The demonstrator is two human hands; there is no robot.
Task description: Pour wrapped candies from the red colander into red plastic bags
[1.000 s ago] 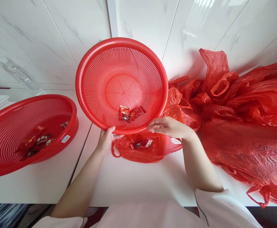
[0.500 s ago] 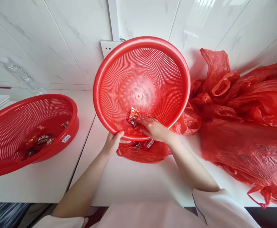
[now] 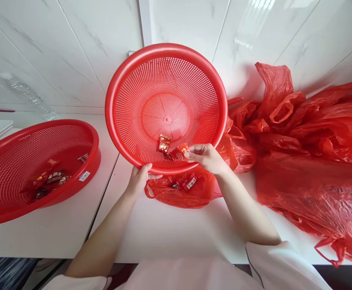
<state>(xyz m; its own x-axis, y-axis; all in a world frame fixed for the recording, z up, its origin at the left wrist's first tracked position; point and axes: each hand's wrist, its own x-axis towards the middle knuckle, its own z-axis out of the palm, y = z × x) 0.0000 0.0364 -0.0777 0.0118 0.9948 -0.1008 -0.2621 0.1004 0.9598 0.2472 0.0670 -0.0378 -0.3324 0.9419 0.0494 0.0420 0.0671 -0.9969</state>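
Observation:
A round red plastic basket (image 3: 170, 106) with perforated walls is tipped toward me, its mouth facing my body. My left hand (image 3: 139, 177) grips the lower-left rim, thumb on the inner side. Inside the lower wall, my right hand (image 3: 204, 156) pinches a small red-and-orange wrapped snack packet (image 3: 183, 150) between thumb and fingers. A few red and gold packets (image 3: 164, 143) lie beside it in the basket. Under the basket's rim a red plastic bag (image 3: 176, 197) rests open on the table, with a red packet (image 3: 190, 182) showing inside.
On the left stands a second red basket (image 3: 91, 155) holding several wrapped snacks (image 3: 53, 177). A pile of red plastic bags (image 3: 309, 177) covers the right of the white table (image 3: 160, 233). A clear plastic bottle (image 3: 31, 96) is at the back left, near the tiled wall.
The basket has shifted left and slightly up with my left hand on its rim. My right hand has closed on a packet and lifted it toward the rim, uncovering more of the bag below.

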